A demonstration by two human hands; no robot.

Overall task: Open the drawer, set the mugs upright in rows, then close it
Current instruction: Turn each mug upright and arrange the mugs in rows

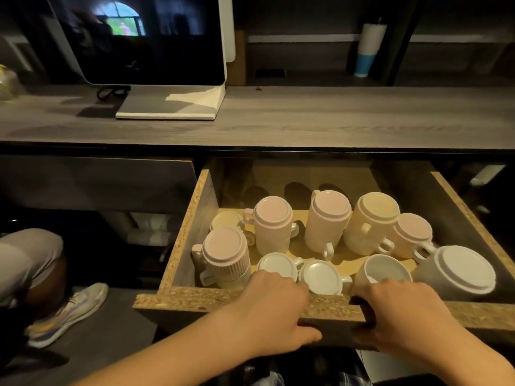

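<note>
**Drawer open, mugs mostly upside down**

Both hands rest on the chipboard drawer front [223, 299]: the left hand [274, 307] has its grip closed over the edge, and the right hand [401, 316] too. Inside, the glazed ceramic mugs [274, 224] look hard, breakable and probably slippery; the handle or the body is the safest hold. They stand crowded, nearly touching. One white mug [383, 270] is already upright. Farther away, a monitor [145, 37] stands on the grey wooden surface [334, 118].

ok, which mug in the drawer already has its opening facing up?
The white mug in the front row, just beyond the right hand. Its hollow interior shows; every other mug shows its flat base, upside down.
</note>
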